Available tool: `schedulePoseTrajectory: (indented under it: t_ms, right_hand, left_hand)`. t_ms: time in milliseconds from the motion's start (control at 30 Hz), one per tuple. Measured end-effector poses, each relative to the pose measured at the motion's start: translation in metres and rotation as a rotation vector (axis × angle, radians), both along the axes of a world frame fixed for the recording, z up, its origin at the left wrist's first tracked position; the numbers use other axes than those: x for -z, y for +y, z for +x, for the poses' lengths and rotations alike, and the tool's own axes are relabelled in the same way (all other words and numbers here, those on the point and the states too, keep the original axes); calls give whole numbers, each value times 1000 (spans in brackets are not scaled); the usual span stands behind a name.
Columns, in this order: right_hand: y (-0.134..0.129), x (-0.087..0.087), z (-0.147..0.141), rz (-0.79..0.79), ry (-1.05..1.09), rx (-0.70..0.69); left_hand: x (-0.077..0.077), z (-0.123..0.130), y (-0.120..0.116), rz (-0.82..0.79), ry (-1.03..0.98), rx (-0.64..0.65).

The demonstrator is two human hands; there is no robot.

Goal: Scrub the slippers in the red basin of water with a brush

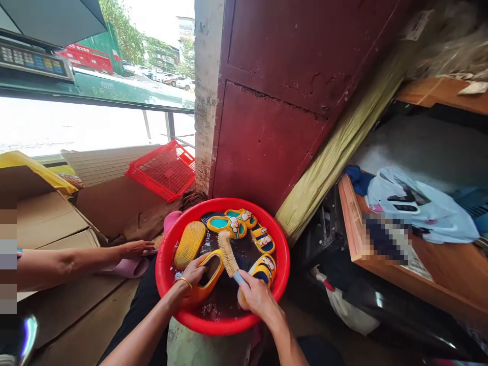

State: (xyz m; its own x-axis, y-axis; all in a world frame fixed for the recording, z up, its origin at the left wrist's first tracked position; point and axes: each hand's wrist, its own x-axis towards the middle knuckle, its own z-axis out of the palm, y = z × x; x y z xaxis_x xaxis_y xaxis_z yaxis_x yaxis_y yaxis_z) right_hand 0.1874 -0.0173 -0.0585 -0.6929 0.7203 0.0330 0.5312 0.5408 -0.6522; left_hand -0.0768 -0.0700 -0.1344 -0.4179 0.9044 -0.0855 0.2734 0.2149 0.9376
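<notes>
A red basin (284, 239) of dark water holds several yellow slippers. My left hand (193, 272), with a bangle at the wrist, grips a yellow slipper (215, 277) by its edge at the basin's left side. In my right hand (256, 292) is the blue-grey handle of a scrub brush (227, 254), its pale bristles beside that slipper's opening. A sole-up slipper (189, 244) floats at the left. Cartoon-decorated slippers (263, 239) lie at the back and right of the basin.
Another person's hand (139, 247) reaches in from the left near a pink shoe (133, 267). Behind stand a red crate (163, 173), cardboard (46, 218) and a dark red metal door (267, 147). A wooden shelf (450, 269) with bags is at the right.
</notes>
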Motion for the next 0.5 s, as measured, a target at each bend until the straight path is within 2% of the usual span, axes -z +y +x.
schedulePoseTrajectory:
  t_ms: [100, 167, 333, 500]
  right_hand:
    - [3, -9, 14, -45, -49, -75]
    - [5, -12, 14, -46, -48, -74]
    - [0, -6, -11, -55, -32, -25]
    - [-4, 0, -34, 42, 5, -5]
  left_hand:
    - [-2, -2, 0, 25, -36, -116]
    - [-2, -3, -1, 17, -28, -134]
    - [-5, 2, -3, 21, 47, -15]
    - [-9, 10, -6, 18, 82, 45]
